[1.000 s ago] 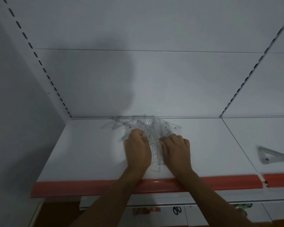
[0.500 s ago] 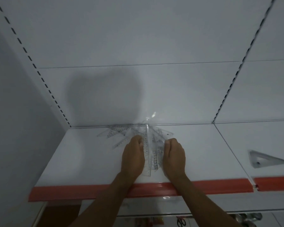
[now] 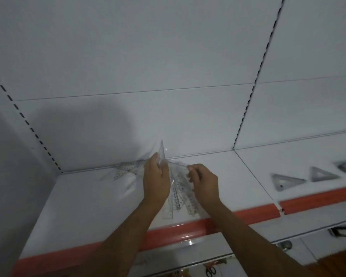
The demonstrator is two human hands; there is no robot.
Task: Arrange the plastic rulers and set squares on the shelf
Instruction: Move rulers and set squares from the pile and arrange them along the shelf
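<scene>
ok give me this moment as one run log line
left hand: lifting clear set square off pile | right hand: pinching clear rulers | shelf: pile still jumbled | neighbouring shelf: two set squares lying flat

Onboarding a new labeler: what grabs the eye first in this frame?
Two bare hands mid-shelf: the left hand lifts a clear set square tip-up, the right hand pinches the clear rulers fanned between them. Next, the shelf's red front strip, and grey set squares on the shelf to the right.
</scene>
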